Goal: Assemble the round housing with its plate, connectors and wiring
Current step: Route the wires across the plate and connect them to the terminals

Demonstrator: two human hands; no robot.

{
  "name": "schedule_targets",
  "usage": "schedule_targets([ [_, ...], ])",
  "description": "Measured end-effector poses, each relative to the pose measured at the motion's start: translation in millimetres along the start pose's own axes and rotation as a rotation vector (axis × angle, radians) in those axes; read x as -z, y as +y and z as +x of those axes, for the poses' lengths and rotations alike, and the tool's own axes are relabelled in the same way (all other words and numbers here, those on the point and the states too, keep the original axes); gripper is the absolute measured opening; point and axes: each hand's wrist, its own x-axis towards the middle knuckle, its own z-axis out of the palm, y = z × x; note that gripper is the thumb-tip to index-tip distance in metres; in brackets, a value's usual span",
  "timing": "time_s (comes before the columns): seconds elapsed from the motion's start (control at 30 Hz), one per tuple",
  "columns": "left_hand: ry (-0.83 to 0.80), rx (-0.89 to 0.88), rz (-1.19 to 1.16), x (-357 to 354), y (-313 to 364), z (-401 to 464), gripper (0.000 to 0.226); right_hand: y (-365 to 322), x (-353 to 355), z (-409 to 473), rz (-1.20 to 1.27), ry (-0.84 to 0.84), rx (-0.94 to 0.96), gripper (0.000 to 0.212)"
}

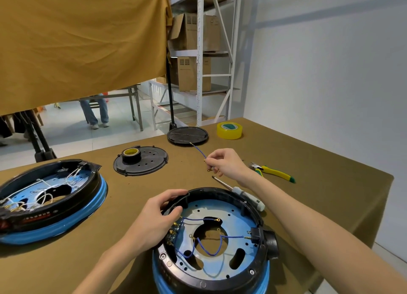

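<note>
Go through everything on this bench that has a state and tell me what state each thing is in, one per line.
Near round blue-and-black housing: open, wired inside.
Left hand: grips the near housing's rim.
Right hand: pinches a loose blue wire, held above the table.
Second round housing with white wires: open.
White-handled screwdriver: lying against the near housing.
Yellow-and-green pliers: lying on the table.

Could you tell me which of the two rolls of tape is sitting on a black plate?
The smaller dark roll with the yellow core, on the perforated black plate; the big yellow roll lies directly on the table.
</note>
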Motion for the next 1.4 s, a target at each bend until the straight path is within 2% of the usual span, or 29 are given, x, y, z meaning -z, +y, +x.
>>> schedule_targets([
  [0.1,0.001,-0.004,0.002,-0.1,1.3,-0.3,0.038,0.5,3.4,-3.5,0.087,-0.043,-0.123,0.013],
  [0.2,-0.003,-0.007,0.008,0.5,2.1,0.0,0.038,1.8,5.7,-7.0,0.343,-0.132,-0.288,0.021],
  [0.3,-0.012,-0.012,0.018,1.4,1.7,0.3,0.037,0.8,4.0,-12.6,0.510,-0.180,-0.309,0.019],
  [0.4,-0.004,-0.021,0.059,1.6,1.9,-0.1,0.033,-5.1,1.2,-23.2,0.561,-0.252,-0.242,0.015],
  [0.47,0.108,-0.071,0.101,2.7,6.1,0.5,0.033,-10.9,-2.7,-33.8,0.477,-0.277,-0.140,0.009],
  [0.57,0.352,-0.124,-0.113,12.4,19.7,2.2,0.031,-18.0,-12.0,-53.0,0.306,-0.260,0.050,0.010],
  [0.63,0.391,-0.159,-0.181,19.0,28.1,2.1,0.027,-21.0,-17.0,-65.2,0.208,-0.256,0.141,0.014],
  [0.73,0.380,-0.216,-0.134,22.0,34.5,-0.8,0.019,-22.9,-21.6,-79.0,0.141,-0.248,0.218,0.010],
  [0.97,0.393,-0.330,-0.137,16.0,46.2,-8.4,0.007,-26.7,-21.8,-101.6,0.167,-0.187,0.263,0.009],
  [1.2,0.280,-0.451,-0.089,12.6,58.7,-14.6,0.009,-37.0,-21.0,-122.2,0.246,-0.242,0.298,0.012],
  [1.3,0.217,-0.474,-0.146,12.8,62.0,-16.7,0.013,-45.0,-18.8,-124.4,0.348,-0.238,0.319,0.018],
  [1.4,0.179,-0.507,-0.193,14.7,65.6,-18.8,0.017,-48.2,-15.8,-129.2,0.387,-0.198,0.347,0.014],
])
